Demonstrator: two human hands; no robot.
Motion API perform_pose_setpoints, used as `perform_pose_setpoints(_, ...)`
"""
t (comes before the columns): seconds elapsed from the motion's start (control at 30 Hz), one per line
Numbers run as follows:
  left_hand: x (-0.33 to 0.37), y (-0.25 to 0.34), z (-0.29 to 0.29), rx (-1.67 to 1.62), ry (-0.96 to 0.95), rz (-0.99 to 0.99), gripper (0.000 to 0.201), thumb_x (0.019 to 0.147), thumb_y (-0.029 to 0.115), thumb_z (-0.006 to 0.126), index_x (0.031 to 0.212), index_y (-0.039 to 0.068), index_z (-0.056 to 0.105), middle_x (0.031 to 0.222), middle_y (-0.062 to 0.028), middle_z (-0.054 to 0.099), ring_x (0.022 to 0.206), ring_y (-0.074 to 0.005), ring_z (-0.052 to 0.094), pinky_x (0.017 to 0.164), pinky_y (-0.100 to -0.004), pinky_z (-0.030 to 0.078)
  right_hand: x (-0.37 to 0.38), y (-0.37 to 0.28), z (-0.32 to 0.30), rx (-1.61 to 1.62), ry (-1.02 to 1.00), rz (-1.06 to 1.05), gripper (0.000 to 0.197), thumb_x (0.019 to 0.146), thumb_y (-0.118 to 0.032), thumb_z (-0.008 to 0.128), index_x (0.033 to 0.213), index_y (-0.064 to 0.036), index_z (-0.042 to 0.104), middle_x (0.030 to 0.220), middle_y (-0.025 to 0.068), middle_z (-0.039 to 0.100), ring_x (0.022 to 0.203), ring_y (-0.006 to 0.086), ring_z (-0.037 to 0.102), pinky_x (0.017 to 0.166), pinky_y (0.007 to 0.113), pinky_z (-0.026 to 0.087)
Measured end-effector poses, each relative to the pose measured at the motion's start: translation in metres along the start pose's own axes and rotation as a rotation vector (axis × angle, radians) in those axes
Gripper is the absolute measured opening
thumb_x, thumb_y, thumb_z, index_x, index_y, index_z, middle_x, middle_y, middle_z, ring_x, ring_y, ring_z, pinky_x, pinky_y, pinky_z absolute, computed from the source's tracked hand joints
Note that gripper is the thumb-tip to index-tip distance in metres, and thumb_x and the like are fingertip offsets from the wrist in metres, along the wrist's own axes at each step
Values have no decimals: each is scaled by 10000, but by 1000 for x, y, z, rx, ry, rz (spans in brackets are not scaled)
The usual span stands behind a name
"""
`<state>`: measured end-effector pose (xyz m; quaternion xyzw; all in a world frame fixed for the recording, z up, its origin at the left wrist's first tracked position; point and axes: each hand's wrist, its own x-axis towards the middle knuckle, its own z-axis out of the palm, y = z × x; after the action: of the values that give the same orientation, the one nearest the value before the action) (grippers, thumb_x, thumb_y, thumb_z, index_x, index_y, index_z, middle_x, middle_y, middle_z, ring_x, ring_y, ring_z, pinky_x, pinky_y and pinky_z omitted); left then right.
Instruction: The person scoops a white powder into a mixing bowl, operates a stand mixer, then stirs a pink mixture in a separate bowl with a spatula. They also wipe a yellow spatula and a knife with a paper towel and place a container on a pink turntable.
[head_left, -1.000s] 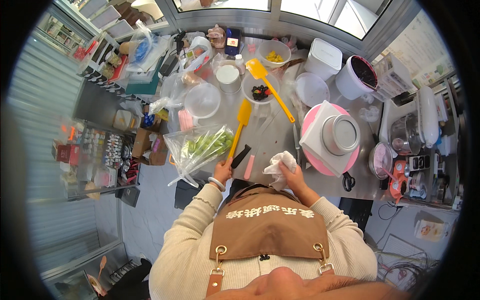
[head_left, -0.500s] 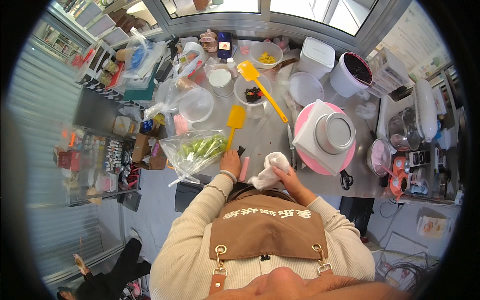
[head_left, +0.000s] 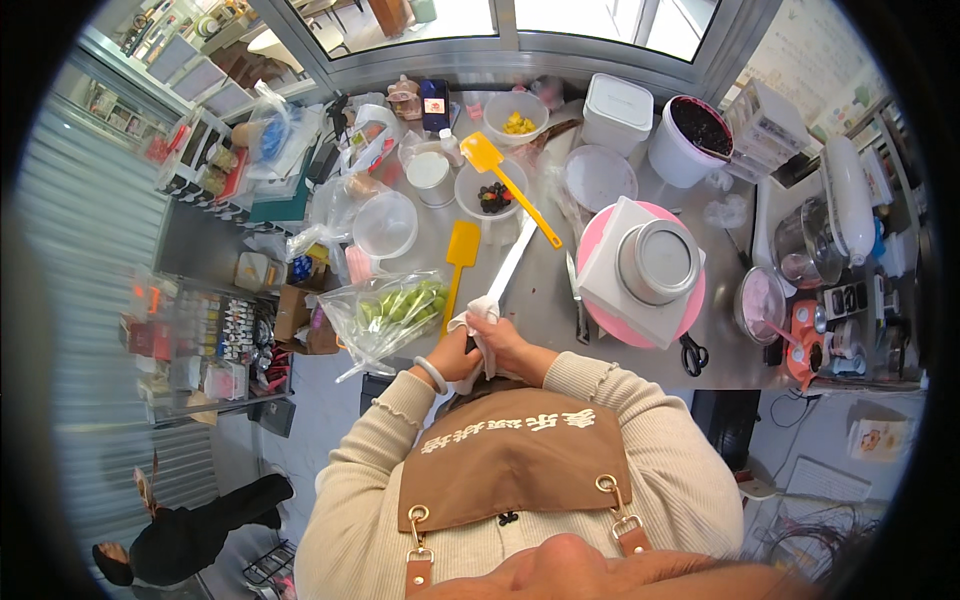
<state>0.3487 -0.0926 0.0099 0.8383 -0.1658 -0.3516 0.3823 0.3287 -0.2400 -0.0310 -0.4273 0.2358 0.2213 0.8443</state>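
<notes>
My left hand (head_left: 450, 358) is closed round the dark handle of a long, straight-bladed knife (head_left: 513, 258). The blade points away from me, its tip beside the bowl of dark berries (head_left: 492, 190). In my right hand (head_left: 508, 345) is a white cloth (head_left: 484, 312), wrapped round the blade close to the handle. Left of my hands lies a clear bag of green grapes (head_left: 395, 305). Between bag and blade rests a yellow spatula (head_left: 462, 245). A second knife (head_left: 573, 280) with a dark handle lies to the right.
On the right, a round tin (head_left: 660, 262) sits on white sheets over a pink turntable (head_left: 690, 320). Black scissors (head_left: 693, 355) lie near the front edge. Another yellow spatula (head_left: 515, 190) crosses the berry bowl. A white bucket (head_left: 675, 150) and a mixer (head_left: 848, 210) stand further back and right.
My right hand has brought the cloth leftward onto the blade. My left hand now grips the knife, and the pink strip by it no longer shows. The person at lower left has shifted.
</notes>
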Motion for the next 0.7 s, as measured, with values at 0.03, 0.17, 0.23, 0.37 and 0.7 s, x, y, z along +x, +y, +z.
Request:
perform_pose_setpoints(0.03, -6, 5, -5, -112, -62, -123, 328, 862, 194, 627, 1068, -44, 535, 856, -227, 657, 851, -348, 648, 738, -424, 503, 2, 0, 4, -19, 51, -40, 455, 923, -414, 666, 1136, -13, 637, 1039, 108, 675, 920, 207, 659, 804, 367, 536)
perform_pose_setpoints(0.17, -41, 7, -12, 30, 40, 68, 291, 873, 188, 628, 1046, -7, 499, 747, -167, 608, 627, -253, 608, 572, -375, 475, 5, -4, 8, -98, 281, -106, 419, 890, -391, 705, 1028, 5, 695, 928, 99, 697, 819, 190, 660, 730, 347, 532)
perform_pose_setpoints(0.23, -62, 6, -11, 80, 118, 172, 258, 878, 167, 617, 1040, 10, 492, 711, -138, 588, 566, -217, 567, 537, -366, 453, 9, -9, 7, -191, 298, -62, 411, 871, -372, 725, 1011, 13, 706, 922, 97, 701, 777, 174, 648, 685, 345, 522)
perform_pose_setpoints(0.37, -113, 7, -23, -2, 47, -14, 250, 885, 158, 620, 1037, 10, 488, 747, -137, 585, 629, -186, 545, 571, -339, 442, 28, -20, 5, -180, 272, -216, 341, 888, -319, 723, 1007, 0, 693, 912, 76, 687, 748, 164, 646, 647, 336, 529)
perform_pose_setpoints(0.7, -212, -18, -14, -228, 57, -47, 286, 870, 147, 671, 1058, -9, 525, 848, -131, 649, 747, -150, 594, 679, -324, 496, 57, -55, -38, -83, 438, -323, 365, 915, -319, 693, 1018, 30, 661, 890, 86, 679, 711, 162, 650, 614, 317, 535)
